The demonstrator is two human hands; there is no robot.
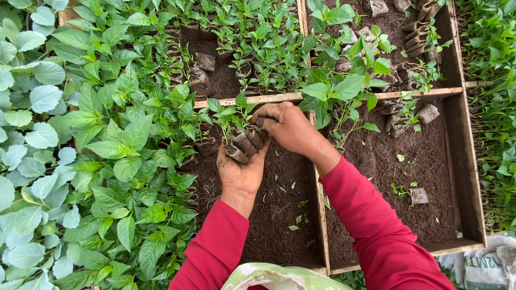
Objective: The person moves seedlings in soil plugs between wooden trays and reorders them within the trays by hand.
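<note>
Head view. Both hands meet over a wooden-framed seedling bed filled with dark soil. The left hand lies palm up, fingers curled around a cluster of small rolled seedling pots, each a brown paper-like sleeve of soil with a green seedling rising from it. The right hand comes in from above with its fingers closed together on the top of the same cluster, so the pots are clamped between the two hands, close to the bed's far rail. Both forearms wear red sleeves.

Step in hand, as a judgement: a bundle of potted seedlings is being gathered and held at the far end of the bed, beside the dense stand of seedlings filling the bed's left side. Any further move calls for keeping the sleeves upright and the grip gentle, since the stems are thin and the sleeves soft.

Edges and room: bare soil stretches from the hands to the bed's near rail, free of plants. The wooden divider bounds it on the right; beyond that, a second compartment holds mostly bare soil with a few scattered pots. To the left, foliage crowds right up to the left hand.
</note>
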